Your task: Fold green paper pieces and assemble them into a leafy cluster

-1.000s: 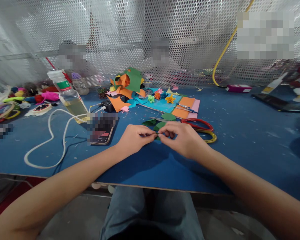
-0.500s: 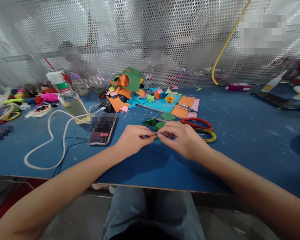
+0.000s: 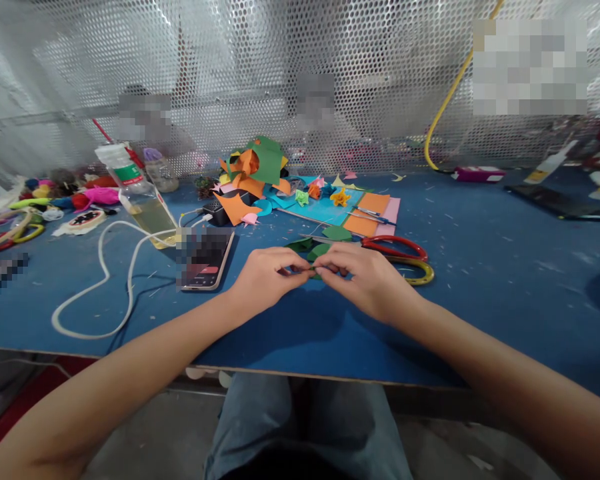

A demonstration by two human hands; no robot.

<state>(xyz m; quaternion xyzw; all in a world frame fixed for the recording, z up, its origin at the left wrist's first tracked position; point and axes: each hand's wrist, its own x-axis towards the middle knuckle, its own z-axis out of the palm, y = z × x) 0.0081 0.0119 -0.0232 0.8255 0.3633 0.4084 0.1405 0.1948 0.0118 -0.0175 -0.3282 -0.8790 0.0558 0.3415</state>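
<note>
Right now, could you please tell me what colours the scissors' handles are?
The scissors' handles are red and yellow, clearest in the head view.

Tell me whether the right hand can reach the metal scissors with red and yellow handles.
Likely yes: the scissors' handles lie close beyond the right hand, largely uncovered, though its fingers pinch a small, mostly hidden green piece.

No word, number or brand can be read for certain. The phone (image 3: 213, 261) has a lit screen with a red button and tiny pale marks, too small to make out and partly pixelated. Behind and left of the phone, the bottle (image 3: 153, 217) wears a green and red label (image 3: 129, 175) with a small white mark, unclear. Far to the right of the phone, the purple box (image 3: 473, 175) has a white panel, its print illegible.
</note>
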